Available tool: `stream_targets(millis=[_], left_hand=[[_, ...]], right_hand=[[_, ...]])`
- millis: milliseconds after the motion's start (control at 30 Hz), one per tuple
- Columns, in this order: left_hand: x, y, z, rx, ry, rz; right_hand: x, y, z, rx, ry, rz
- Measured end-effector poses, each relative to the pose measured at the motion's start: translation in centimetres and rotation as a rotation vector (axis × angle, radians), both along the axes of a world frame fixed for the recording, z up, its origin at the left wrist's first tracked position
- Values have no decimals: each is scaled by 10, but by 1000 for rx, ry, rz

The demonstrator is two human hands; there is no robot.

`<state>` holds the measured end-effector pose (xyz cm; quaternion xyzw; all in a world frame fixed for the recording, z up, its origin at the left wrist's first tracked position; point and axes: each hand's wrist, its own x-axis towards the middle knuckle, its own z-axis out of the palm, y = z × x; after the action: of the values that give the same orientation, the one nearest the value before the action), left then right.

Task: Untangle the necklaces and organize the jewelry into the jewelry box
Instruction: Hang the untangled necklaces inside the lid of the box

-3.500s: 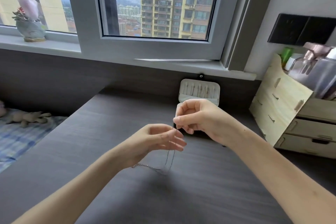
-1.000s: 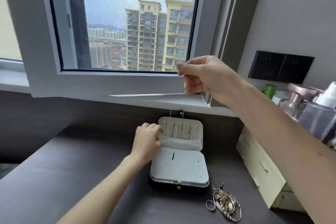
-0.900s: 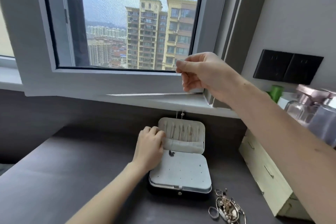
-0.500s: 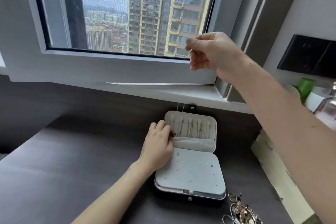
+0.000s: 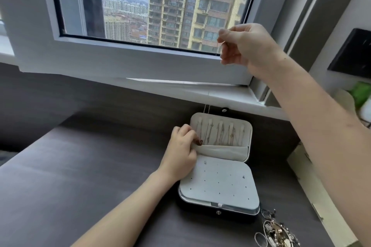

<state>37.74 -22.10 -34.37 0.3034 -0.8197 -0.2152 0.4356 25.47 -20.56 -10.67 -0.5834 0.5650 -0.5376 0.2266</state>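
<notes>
The open jewelry box stands on the dark desk. Its upright lid has several thin necklaces hanging in it above a fabric pocket. A white earring panel covers the base. My right hand is raised in front of the window and pinches a thin necklace chain, which hangs down to the lid's top edge. My left hand pinches the pocket's left edge with curled fingers. A tangled pile of jewelry lies on the desk at the box's right front corner.
A light wooden drawer organizer stands right of the box, partly behind my right forearm. Above it are a green bottle and a black wall panel. The window sill overhangs the desk's back.
Both hands earlier held the chain low over the desk. My right hand has since lifted it high by the window, and my left hand went to the lid pocket and stays there.
</notes>
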Motion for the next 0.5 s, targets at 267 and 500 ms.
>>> stream_targets(millis=[267, 500], left_hand=[[-1, -1, -1, -8, -1, -1], [-1, 1, 0, -38, 22, -10]], right_hand=[[-3, 8, 6, -31, 12, 5], [-9, 12, -6, 22, 59, -18]])
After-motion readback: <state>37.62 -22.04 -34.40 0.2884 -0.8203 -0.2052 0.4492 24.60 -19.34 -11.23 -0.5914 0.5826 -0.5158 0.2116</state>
